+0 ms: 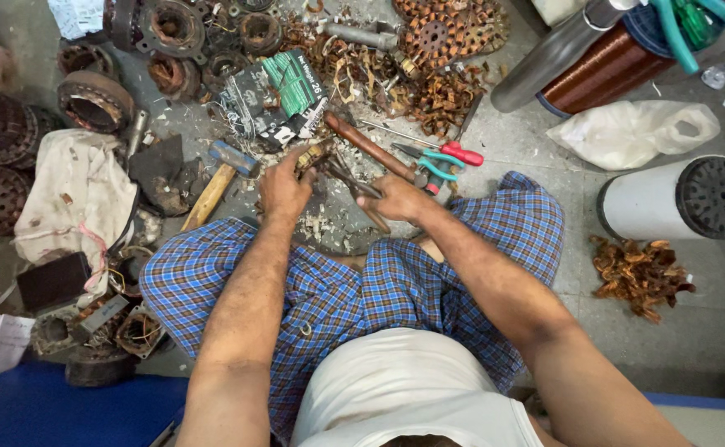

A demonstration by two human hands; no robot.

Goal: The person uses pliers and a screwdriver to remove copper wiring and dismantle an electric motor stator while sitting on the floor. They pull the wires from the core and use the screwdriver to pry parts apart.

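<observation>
My right hand point(397, 199) grips pliers point(354, 184), my left hand point(284, 190) holds a small wound part point(313, 157) closed — I judge stripping half done, many stators point(93, 101) remain.

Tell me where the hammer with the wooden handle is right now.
In the head view, the hammer lies on the floor just left of the person's left hand, its handle angled toward the checked knee, with the dirty white cloth further left.

Blue-and-orange checked cloth point(396, 281), red-handled screwdriver point(460, 153), teal-handled pliers point(439, 170), coppery wire spool point(607, 70), white plastic bag point(631, 131).
</observation>
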